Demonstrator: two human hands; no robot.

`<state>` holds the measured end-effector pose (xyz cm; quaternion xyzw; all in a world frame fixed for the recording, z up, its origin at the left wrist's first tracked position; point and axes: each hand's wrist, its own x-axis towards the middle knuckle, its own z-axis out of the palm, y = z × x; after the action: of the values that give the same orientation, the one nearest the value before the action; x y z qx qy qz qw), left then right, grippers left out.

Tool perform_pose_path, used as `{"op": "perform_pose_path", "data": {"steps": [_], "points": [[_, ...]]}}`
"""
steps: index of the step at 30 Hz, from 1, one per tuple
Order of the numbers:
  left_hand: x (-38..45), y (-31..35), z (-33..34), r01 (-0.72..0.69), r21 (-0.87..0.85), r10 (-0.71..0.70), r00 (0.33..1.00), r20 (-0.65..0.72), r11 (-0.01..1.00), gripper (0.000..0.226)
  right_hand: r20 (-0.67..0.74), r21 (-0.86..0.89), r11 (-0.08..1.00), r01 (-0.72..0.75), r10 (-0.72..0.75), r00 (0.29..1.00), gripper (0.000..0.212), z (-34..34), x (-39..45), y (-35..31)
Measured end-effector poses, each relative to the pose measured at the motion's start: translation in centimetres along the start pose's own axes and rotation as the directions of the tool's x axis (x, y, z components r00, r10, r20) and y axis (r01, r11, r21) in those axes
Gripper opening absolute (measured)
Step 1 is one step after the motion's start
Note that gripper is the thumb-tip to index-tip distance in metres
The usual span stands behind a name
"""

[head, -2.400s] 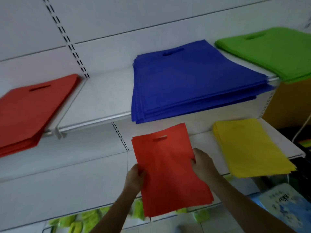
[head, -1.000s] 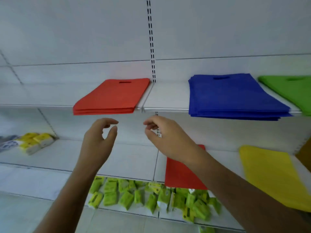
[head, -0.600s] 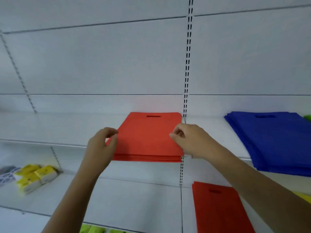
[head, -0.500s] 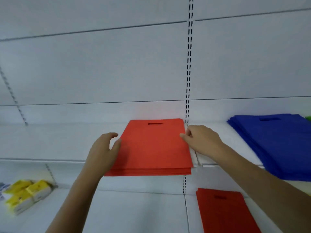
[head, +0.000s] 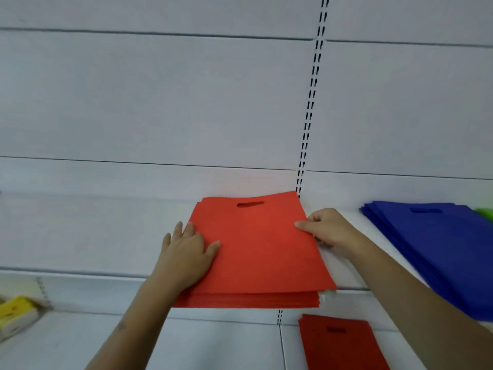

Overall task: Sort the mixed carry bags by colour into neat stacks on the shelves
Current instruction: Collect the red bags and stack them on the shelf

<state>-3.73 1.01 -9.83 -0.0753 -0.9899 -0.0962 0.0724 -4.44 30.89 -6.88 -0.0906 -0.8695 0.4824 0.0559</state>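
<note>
The right hand (head: pixel 329 231) has its grip clamped on the right edge of the red stack (head: pixel 256 249), thumb on top and fingers curled beneath, while the left hand (head: pixel 186 249) lies flat with fingers straight, pressing the stack's left edge. The stack sits at the front edge of the upper shelf (head: pixel 93 236), its top bag skewed against those below. To square it well, I would press inward from both sides together, then tap the front edges flush. I count one red stack, one blue stack (head: pixel 432 244) to the right on the same shelf, one loose red bag (head: pixel 338 343) on the lower shelf (head: pixel 133 340), and a green sliver (head: pixel 485 213) at far right.
</note>
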Motion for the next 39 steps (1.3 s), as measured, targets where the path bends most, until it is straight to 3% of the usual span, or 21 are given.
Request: {"op": "perform_pose_path", "data": {"steps": [4, 8, 12, 14, 15, 16, 17, 19, 20, 22, 25, 27, 31, 39], "points": [[0.1, 0.9, -0.2, -0.036, 0.003, 0.036, 0.999, 0.011, 0.999, 0.062, 0.062, 0.138, 0.990, -0.027, 0.019, 0.998, 0.024, -0.4, -1.0, 0.0], [0.4, 1.3, -0.5, -0.050, 0.025, 0.051, 0.998, -0.025, 0.998, 0.053, 0.227, 0.222, 0.973, -0.063, 0.011, 0.974, 0.017, -0.3, -2.3, -0.4], [0.9, 1.1, -1.6, -0.024, -0.091, 0.014, 0.994, -0.109, 0.996, 0.043, 0.064, 0.158, 0.975, 0.156, -0.168, 0.984, 0.010, -0.4, -2.9, -1.1], [1.9, 0.4, -1.6, -0.024, -0.237, -0.005, 0.993, -0.121, 0.971, 0.044, -0.003, 0.200, 0.947, 0.252, -0.257, 0.967, 0.009, -0.9, -3.4, -1.9], [2.3, 0.1, -1.8, -0.016, -0.389, -0.025, 0.995, -0.098, 0.921, 0.045, -0.025, 0.249, 0.927, 0.280, -0.283, 0.959, 0.010, -1.2, -3.6, -2.1], [2.6, 0.0, -2.1, -0.003, -0.597, -0.036, 0.998, -0.053, 0.802, 0.048, -0.042, 0.310, 0.907, 0.285, -0.286, 0.957, 0.012, -1.2, -3.8, -2.2], [2.7, 0.0, -2.6, 0.020, -0.790, -0.045, 0.999, -0.010, 0.612, 0.049, -0.050, 0.365, 0.890, 0.272, -0.273, 0.961, 0.015, -1.2, -3.9, -2.2], [2.7, 0.3, -3.2, 0.108, -0.956, -0.053, 0.994, 0.097, 0.272, 0.038, -0.048, 0.427, 0.877, 0.222, -0.223, 0.974, 0.021, -0.7, -4.0, -1.8], [2.6, 0.5, -3.5, 0.129, -0.969, -0.033, 0.992, 0.125, 0.209, 0.032, -0.046, 0.424, 0.884, 0.199, -0.198, 0.979, 0.022, -0.3, -4.0, -1.6], [2.4, 1.1, -3.4, 0.113, -0.965, -0.029, 0.994, 0.110, 0.235, 0.027, -0.063, 0.380, 0.907, 0.183, -0.172, 0.983, 0.020, 0.1, -4.4, -1.2], [1.2, 1.3, -3.2, -0.114, -0.799, -0.036, 0.985, -0.168, 0.590, 0.023, -0.127, 0.358, 0.909, 0.213, -0.179, 0.976, 0.014, 0.5, -6.3, -1.1], [-0.3, 1.8, -3.4, -0.238, -0.668, -0.001, 0.942, -0.336, 0.705, 0.024, -0.201, 0.343, 0.907, 0.244, -0.183, 0.962, 0.011, 0.5, -7.7, -0.5], [-3.1, 3.6, -3.6, -0.319, -0.703, 0.014, 0.915, -0.403, 0.636, 0.025, -0.281, 0.223, 0.925, 0.306, -0.240, 0.929, 0.008, -0.2, -10.8, 1.4], [-11.2, 13.2, -1.1, -0.355, -0.652, 0.106, 0.915, -0.389, 0.670, 0.027, -0.408, 0.064, 0.947, 0.316, -0.264, 0.874, 0.017, -7.6, -21.2, 8.0]]}}
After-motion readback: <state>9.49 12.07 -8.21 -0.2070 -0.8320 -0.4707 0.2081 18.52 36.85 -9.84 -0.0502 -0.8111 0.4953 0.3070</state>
